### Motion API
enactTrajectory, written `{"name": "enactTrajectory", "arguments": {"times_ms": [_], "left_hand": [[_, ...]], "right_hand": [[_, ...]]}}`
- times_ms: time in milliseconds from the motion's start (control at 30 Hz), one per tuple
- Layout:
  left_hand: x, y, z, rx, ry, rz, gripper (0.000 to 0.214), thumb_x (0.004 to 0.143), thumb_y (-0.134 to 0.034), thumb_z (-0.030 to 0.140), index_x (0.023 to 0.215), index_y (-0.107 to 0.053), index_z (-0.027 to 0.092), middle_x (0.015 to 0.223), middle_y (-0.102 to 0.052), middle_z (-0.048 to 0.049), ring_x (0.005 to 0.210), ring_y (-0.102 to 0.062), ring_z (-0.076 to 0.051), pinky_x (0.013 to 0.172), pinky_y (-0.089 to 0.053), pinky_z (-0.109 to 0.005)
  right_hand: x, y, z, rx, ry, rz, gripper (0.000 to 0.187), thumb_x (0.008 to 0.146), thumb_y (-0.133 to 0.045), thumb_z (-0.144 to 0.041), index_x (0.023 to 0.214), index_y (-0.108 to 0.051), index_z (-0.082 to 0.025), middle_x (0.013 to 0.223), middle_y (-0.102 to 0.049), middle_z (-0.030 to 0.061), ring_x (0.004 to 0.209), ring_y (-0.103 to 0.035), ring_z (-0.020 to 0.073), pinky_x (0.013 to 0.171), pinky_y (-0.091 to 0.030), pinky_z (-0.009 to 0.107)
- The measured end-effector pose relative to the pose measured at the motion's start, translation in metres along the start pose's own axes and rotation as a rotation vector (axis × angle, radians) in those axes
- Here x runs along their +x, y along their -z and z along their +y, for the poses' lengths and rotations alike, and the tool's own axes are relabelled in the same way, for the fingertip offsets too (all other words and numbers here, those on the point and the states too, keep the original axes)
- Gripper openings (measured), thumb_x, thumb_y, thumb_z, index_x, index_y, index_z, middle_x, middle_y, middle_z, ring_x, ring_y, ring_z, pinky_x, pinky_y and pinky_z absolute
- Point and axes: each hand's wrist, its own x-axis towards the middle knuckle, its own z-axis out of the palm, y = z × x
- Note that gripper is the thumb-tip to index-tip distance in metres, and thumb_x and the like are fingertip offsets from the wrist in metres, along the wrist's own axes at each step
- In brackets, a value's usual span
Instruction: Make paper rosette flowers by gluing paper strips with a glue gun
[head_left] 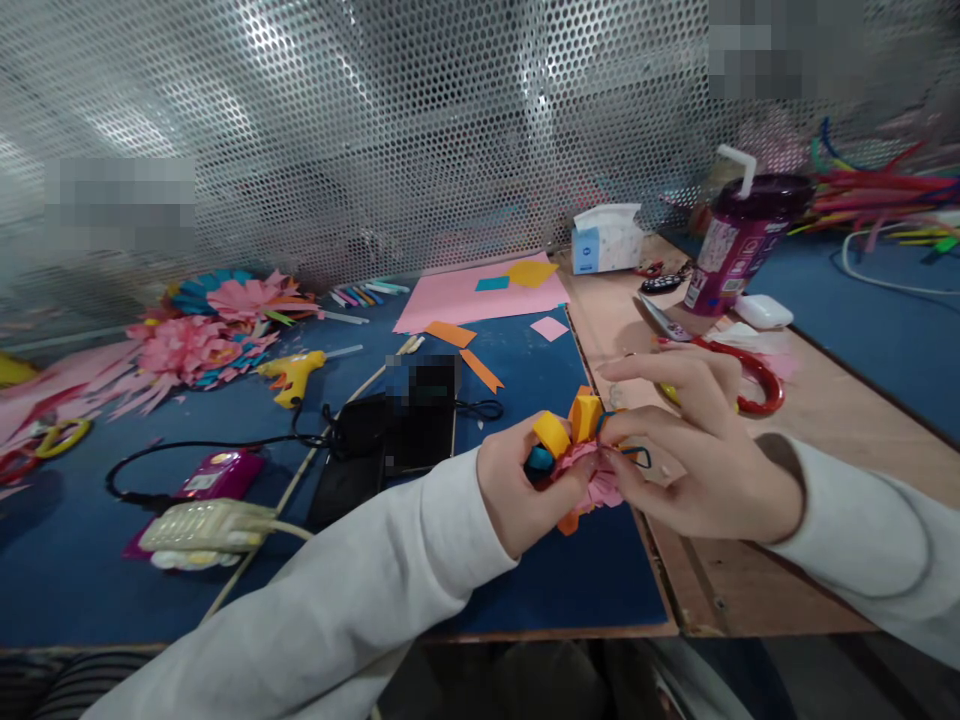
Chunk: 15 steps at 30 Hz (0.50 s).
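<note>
Between my hands, above the table's front part, is a paper flower (600,482) with a pink fringed centre and looped petals in yellow, orange and teal. My left hand (521,485) grips it from the left, thumb pressed against the pink centre. From the right, my right hand (686,445) pinches at the flower with thumb and index finger, its other fingers raised. A dark teal paper loop (637,457) sticks out beneath the right fingers. The fingers hide part of the flower.
On the blue tabletop lie a black phone (424,425), a yellow glue gun (294,376), a power strip (206,527), orange paper strips (451,333) and a pink sheet (442,290). Red-handled scissors (761,380), a purple cup (739,250) and a tissue pack (606,240) stand right. Fringed paper flowers (187,350) lie left.
</note>
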Motion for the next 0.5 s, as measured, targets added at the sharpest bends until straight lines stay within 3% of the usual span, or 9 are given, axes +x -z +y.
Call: {"name": "enactTrajectory", "arguments": {"times_ms": [300, 500], "left_hand": [[-0.0004, -0.0012, 0.0015, -0.040, -0.005, 0.011, 0.017, 0.078, -0.058, 0.031, 0.077, -0.057, 0.014, 0.066, -0.058, -0.0008, 0.060, -0.052, -0.011, 0.058, -0.043, -0.024], [0.0009, -0.0006, 0.0036, -0.220, 0.070, 0.005, 0.020, 0.074, -0.062, 0.032, 0.075, -0.059, 0.013, 0.067, -0.059, -0.0011, 0.060, -0.051, -0.011, 0.059, -0.043, -0.024]], "right_hand": [[0.0024, -0.0003, 0.0013, 0.081, -0.019, -0.043, 0.010, 0.072, -0.063, -0.012, 0.077, -0.057, -0.019, 0.116, -0.056, 0.0117, 0.097, -0.053, 0.0281, 0.083, -0.038, 0.050], [0.0060, 0.0038, 0.0062, 0.154, 0.002, -0.096, 0.010, 0.074, -0.059, -0.010, 0.077, -0.057, -0.019, 0.116, -0.055, 0.0123, 0.103, -0.052, 0.0302, 0.080, -0.038, 0.049]]}}
